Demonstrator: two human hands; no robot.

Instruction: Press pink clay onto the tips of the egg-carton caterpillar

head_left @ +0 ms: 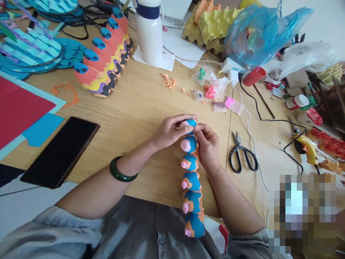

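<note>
A long egg-carton strip [192,181] runs from mid-table down over the table's front edge. Blue clay partly covers its orange bumps, and a pink lump sits on the left side of each. Its far end is gripped by my left hand [172,130], with the thumb and fingers around the last bump. My right hand [208,145] is closed at the right side of that same end, thumb and forefinger pinched against the blue clay. Whether a loose bit of clay lies between those fingertips is hidden. A dark green bangle [118,171] circles my left wrist.
Black-handled scissors [240,153] lie to the right, by a white cable [252,135]. A phone [61,151] lies left. Behind stand a painted egg-carton piece [104,61], a white bottle [149,36] and small clay bags [210,90]. A yellow glue gun [307,147] rests far right.
</note>
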